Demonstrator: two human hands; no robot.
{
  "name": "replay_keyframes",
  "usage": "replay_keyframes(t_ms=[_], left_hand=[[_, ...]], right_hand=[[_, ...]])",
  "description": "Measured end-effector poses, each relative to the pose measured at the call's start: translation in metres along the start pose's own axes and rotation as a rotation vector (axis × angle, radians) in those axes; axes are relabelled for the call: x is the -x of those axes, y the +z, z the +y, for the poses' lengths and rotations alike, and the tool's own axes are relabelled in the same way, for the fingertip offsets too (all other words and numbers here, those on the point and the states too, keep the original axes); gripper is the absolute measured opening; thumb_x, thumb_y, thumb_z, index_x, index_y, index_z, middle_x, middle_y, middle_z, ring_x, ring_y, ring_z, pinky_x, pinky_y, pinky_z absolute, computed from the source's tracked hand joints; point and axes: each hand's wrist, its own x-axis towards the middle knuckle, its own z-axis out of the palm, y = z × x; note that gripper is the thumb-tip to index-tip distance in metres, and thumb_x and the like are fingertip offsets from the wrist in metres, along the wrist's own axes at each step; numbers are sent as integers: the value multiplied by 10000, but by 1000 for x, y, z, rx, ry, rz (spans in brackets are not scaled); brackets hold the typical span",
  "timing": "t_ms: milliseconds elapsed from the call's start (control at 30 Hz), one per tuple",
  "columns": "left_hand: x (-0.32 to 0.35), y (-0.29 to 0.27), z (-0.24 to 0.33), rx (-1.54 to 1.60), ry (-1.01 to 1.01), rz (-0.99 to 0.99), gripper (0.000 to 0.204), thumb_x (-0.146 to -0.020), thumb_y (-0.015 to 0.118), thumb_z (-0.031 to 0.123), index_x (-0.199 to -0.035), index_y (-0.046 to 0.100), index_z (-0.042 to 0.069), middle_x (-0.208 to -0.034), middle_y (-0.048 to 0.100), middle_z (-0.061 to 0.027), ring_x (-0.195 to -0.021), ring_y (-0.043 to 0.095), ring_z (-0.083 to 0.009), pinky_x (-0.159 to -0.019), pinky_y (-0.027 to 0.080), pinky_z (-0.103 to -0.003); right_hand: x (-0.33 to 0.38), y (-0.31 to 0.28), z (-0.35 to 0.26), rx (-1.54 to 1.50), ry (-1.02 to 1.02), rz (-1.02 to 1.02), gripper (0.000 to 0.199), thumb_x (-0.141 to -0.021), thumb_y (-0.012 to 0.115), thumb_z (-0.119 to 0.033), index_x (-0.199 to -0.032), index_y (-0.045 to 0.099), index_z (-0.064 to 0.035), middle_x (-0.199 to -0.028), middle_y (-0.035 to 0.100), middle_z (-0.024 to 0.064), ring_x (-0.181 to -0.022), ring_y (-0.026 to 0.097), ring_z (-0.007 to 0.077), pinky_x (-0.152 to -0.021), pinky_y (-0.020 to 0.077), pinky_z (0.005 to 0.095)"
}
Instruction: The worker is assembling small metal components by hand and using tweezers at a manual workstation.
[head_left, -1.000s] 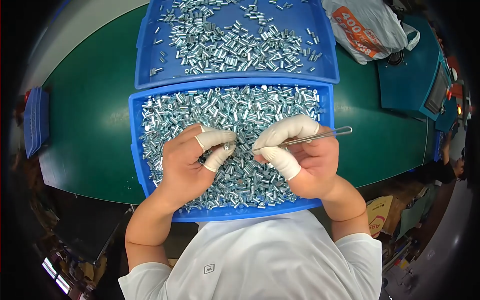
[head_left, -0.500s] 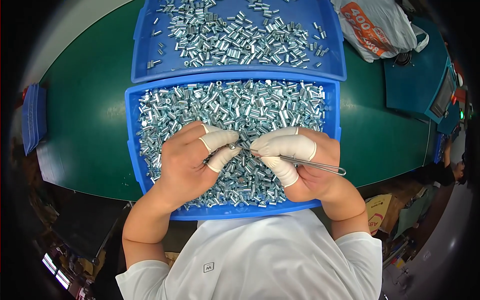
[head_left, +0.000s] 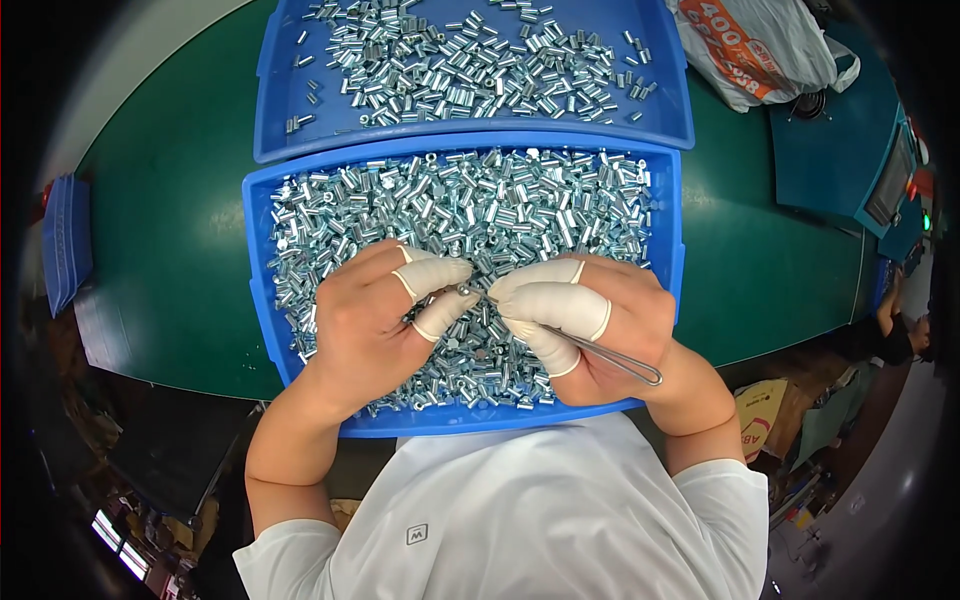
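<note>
White finger cots cover several fingertips on both hands. My left hand (head_left: 370, 305) pinches a small metal threaded sleeve (head_left: 464, 290) between thumb and forefinger, its round end showing. My right hand (head_left: 600, 310) is closed around a thin metal wire tool (head_left: 625, 364) with a looped back end. Its tip points left at the sleeve; whether it goes into the bore I cannot tell. Both hands are over the near blue tray (head_left: 262, 300), which is filled with loose sleeves (head_left: 480, 215) of the same kind.
Behind the near tray, a second blue tray (head_left: 460, 143) holds a looser scatter of sleeves. A plastic bag (head_left: 760, 50) and a teal machine (head_left: 835, 150) stand at the right on the green table (head_left: 170, 250). Another blue bin (head_left: 67, 240) sits far left; a person (head_left: 895, 335) is far right.
My right hand has shifted slightly left toward the left hand, and the tool's looped end has swung down and left. The left hand still pinches the sleeve.
</note>
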Motion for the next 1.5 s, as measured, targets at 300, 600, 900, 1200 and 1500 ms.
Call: replay_keyframes(t_ms=[300, 600, 900, 1200, 1500], left_hand=[[0, -1, 0, 2, -10, -9, 241, -768, 892, 40, -986, 789, 48, -861, 776, -106, -718, 716, -246, -642, 558, -344], [0, -1, 2, 10, -61, -4, 230, -773, 909, 71, -972, 797, 54, -854, 781, -97, -701, 709, -228, -639, 559, -330], [0, 1, -1, 5, -38, 10, 224, -773, 913, 80, -964, 799, 56, -842, 778, -92, -697, 707, -218, -625, 551, -320], [0, 2, -2, 98, -6, -2, 235, -773, 920, 87, -961, 784, 50, -831, 774, -87, -685, 703, -207, -625, 545, -315], [-1, 3, -5, 65, 79, 28, 252, -773, 922, 94, -971, 778, 36, -845, 768, -89, -711, 706, -218, -628, 544, -319]], right_hand=[[0, -1, 1, 5, -21, -2, 134, -872, 800, 15, -986, 735, -10, -947, 779, 165, -772, 781, 279, -657, 630, 334], [1, 0, 3, 50, -18, -27, 148, -869, 807, 7, -1000, 741, -12, -950, 777, 160, -781, 780, 286, -669, 628, 340], [4, 3, 5, 27, -2, -14, 155, -871, 805, 5, -1014, 749, -15, -952, 779, 147, -769, 773, 277, -649, 611, 325], [8, 5, 8, -147, 141, 28, 116, -901, 775, 9, -1012, 757, -18, -938, 784, 151, -755, 771, 257, -639, 605, 312], [8, 6, 9, -126, 104, 19, 94, -929, 762, 4, -1020, 747, -10, -946, 783, 147, -773, 772, 247, -663, 612, 312]])
